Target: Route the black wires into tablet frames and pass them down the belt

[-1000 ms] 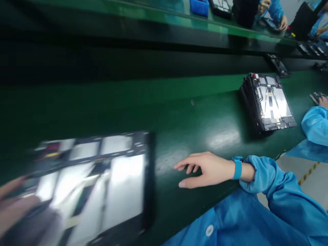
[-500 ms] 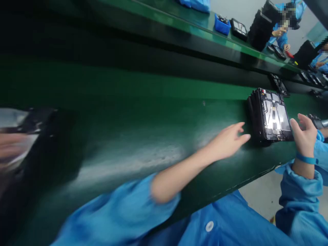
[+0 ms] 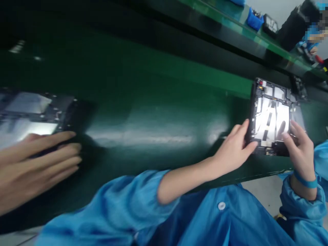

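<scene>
A glossy green surface (image 3: 166,112) spreads beneath the left hand (image 3: 233,145), darkening far to its left. A pale streak of glare (image 3: 153,139) lies left of that hand. Beyond both hands, a dark band (image 3: 205,44) backs the surface, with a raised green shelf (image 3: 230,18) above. Pale grey floor (image 3: 261,194) shows below the right hand (image 3: 301,147).

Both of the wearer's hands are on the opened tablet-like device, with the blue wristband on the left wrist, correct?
Wrong wrist: the head view shows the blue wristband on the right. The left hand and right hand are on the opened tablet-like device.
</scene>
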Available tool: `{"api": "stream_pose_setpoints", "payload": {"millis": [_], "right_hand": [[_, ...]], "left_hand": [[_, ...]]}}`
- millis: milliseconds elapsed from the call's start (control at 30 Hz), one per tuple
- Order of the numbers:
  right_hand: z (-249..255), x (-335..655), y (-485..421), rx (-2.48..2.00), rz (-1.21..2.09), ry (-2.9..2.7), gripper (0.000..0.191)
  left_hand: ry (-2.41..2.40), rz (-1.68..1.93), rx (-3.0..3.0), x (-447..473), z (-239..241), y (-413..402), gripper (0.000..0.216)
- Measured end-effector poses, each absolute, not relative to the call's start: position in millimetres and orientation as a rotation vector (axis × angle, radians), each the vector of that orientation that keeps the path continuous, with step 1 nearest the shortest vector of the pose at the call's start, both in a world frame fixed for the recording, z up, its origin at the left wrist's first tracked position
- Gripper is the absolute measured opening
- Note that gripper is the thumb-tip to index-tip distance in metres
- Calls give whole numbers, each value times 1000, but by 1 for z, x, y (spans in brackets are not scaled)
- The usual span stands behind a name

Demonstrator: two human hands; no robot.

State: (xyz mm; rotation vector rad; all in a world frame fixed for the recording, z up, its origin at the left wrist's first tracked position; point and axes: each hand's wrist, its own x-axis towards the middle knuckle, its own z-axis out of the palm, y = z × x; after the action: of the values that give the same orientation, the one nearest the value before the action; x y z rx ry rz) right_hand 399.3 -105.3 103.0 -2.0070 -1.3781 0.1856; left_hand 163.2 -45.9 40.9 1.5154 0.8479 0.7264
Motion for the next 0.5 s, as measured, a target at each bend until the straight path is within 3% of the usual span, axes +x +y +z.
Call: {"api": "stream_pose_setpoints", "payload": {"millis": [233, 333, 500], "right_hand": [[50, 321, -99, -1850, 824, -1814, 68], [41, 317, -74, -1899, 619, -2000, 57], [33, 293, -4, -1797, 88, -2122, 36]], "left_hand": [[1284, 450, 1478, 29, 8, -103, 77], [1425, 323, 1699, 13, 17, -102, 72], [1599, 131, 2142, 37, 46, -53, 39]]}}
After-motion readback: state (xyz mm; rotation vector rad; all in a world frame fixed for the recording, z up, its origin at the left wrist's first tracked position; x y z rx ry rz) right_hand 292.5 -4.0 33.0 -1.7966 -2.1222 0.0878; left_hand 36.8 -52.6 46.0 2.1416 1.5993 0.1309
